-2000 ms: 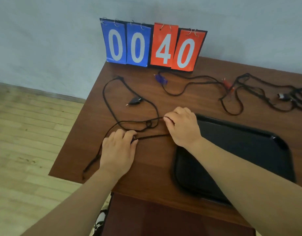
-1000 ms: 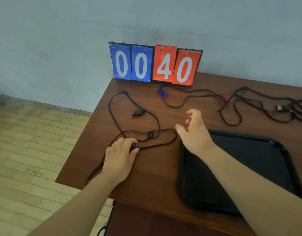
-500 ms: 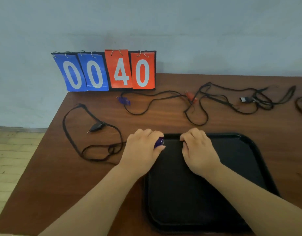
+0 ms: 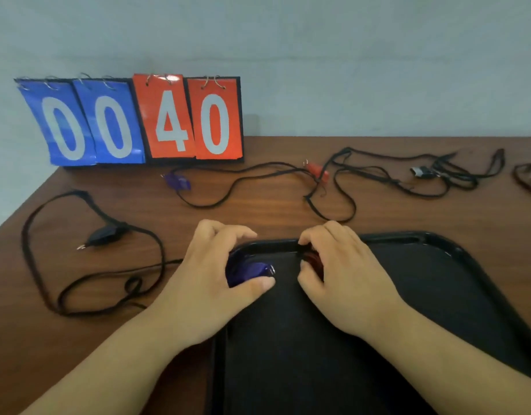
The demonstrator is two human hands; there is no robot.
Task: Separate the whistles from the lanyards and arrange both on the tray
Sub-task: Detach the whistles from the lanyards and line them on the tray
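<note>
A black tray [image 4: 437, 295] lies on the brown table in front of me. My left hand [image 4: 216, 274] grips a purple whistle [image 4: 247, 272] at the tray's far left corner. Beside it my right hand [image 4: 342, 274] is curled over a red whistle [image 4: 313, 260], mostly hidden under the fingers. A black whistle [image 4: 104, 235] on a black lanyard [image 4: 87, 283] lies to the left. Further back lie another purple whistle [image 4: 177, 181], a red whistle [image 4: 316, 170] and a dark whistle [image 4: 421, 172], each among black lanyards [image 4: 342, 205].
A flip scoreboard [image 4: 138, 121] showing 00 40 stands at the back left against the wall. The table's left edge runs diagonally past the black lanyard loop. More black cord [image 4: 527, 181] lies at the far right edge.
Both hands left the lanyards on the left and moved right onto the tray's far left corner, each carrying a whistle. My view swung right with them.
</note>
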